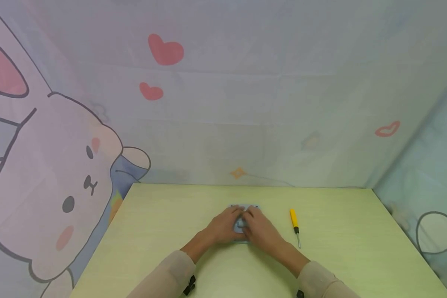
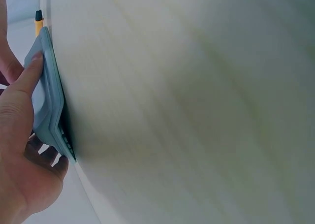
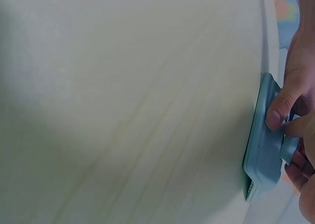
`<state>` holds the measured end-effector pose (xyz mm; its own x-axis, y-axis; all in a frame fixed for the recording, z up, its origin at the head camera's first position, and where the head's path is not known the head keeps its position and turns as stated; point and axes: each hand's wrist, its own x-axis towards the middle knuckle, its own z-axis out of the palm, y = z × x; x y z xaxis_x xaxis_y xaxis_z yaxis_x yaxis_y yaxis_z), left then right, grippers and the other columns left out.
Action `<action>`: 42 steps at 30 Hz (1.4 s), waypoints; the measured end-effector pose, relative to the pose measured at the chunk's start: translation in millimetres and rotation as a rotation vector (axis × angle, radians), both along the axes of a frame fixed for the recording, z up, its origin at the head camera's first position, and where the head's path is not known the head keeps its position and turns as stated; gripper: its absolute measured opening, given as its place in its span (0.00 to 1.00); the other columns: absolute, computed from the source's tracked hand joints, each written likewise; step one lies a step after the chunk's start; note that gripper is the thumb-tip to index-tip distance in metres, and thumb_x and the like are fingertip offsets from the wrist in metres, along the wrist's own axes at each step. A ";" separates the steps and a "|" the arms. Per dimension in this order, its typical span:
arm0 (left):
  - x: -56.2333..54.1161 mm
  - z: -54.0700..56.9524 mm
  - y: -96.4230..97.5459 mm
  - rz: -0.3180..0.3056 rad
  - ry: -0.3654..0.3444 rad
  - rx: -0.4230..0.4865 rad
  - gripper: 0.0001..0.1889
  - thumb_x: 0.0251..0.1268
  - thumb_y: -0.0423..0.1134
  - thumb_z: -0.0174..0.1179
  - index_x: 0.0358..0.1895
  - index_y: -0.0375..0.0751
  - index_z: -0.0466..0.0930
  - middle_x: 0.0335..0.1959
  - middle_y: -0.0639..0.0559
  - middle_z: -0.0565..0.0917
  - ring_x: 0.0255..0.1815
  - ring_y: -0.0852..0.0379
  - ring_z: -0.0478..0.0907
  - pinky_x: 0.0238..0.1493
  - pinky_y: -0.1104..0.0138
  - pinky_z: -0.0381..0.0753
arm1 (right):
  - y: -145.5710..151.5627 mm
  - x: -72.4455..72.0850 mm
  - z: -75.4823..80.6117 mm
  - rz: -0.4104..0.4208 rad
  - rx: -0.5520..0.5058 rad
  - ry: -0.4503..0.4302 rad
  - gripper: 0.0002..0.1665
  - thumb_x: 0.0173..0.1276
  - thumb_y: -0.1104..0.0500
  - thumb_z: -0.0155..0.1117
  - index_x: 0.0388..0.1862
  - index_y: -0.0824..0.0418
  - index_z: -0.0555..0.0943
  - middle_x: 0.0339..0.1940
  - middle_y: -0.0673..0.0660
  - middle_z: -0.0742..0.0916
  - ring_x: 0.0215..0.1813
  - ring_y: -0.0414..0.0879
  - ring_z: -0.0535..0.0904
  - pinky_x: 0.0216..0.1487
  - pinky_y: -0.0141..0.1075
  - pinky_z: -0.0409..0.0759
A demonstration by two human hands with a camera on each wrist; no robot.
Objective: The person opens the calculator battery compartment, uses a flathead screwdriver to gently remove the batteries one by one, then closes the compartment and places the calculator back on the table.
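A flat, blue-grey plastic device (image 1: 240, 225) with rounded corners lies on the table between the two hands; its exact kind cannot be told. My left hand (image 1: 222, 225) holds it from the left, the thumb (image 2: 33, 69) along its near side and the other fingers round its far side. From the right, my right hand (image 1: 263, 232) reaches over the device. In the right wrist view, its thumb and fingers pinch a small blue-grey piece (image 3: 289, 149) at the device's top. Whether that piece is loose or attached is hidden by the fingers.
A screwdriver (image 1: 294, 220) with a yellow handle lies to the right of the hands, its metal tip towards me. The pale yellow-green table (image 1: 164, 215) ends at a back edge before a printed cloth backdrop (image 1: 223, 103).
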<state>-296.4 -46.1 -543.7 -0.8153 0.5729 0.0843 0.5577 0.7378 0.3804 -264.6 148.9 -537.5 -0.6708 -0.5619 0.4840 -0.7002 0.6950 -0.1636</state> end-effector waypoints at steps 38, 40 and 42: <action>0.3 1.2 0.7 0.020 -0.048 -0.029 0.50 0.64 0.69 0.69 0.81 0.44 0.66 0.83 0.48 0.65 0.83 0.46 0.60 0.72 0.50 0.74 | 22.5 -0.9 9.1 -0.001 -0.041 -0.002 0.16 0.64 0.68 0.76 0.49 0.67 0.84 0.48 0.58 0.83 0.50 0.51 0.80 0.52 0.44 0.85; 0.4 1.4 0.8 0.018 -0.046 -0.036 0.50 0.64 0.69 0.69 0.81 0.43 0.66 0.83 0.47 0.65 0.83 0.46 0.60 0.72 0.51 0.74 | 24.1 -0.7 10.3 -0.006 -0.051 0.004 0.16 0.62 0.69 0.77 0.48 0.67 0.85 0.47 0.59 0.83 0.50 0.52 0.81 0.52 0.45 0.85; 0.2 1.4 1.0 0.017 -0.039 -0.037 0.50 0.64 0.69 0.70 0.81 0.43 0.66 0.82 0.47 0.65 0.83 0.46 0.61 0.72 0.51 0.74 | 25.7 -0.9 10.9 -0.015 -0.050 -0.002 0.15 0.62 0.69 0.77 0.48 0.67 0.85 0.47 0.59 0.84 0.49 0.52 0.81 0.51 0.45 0.85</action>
<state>-296.2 -45.1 -542.3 -0.8270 0.5613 0.0313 0.5304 0.7608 0.3740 -265.5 174.6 -526.6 -0.6800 -0.5271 0.5098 -0.6896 0.6959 -0.2003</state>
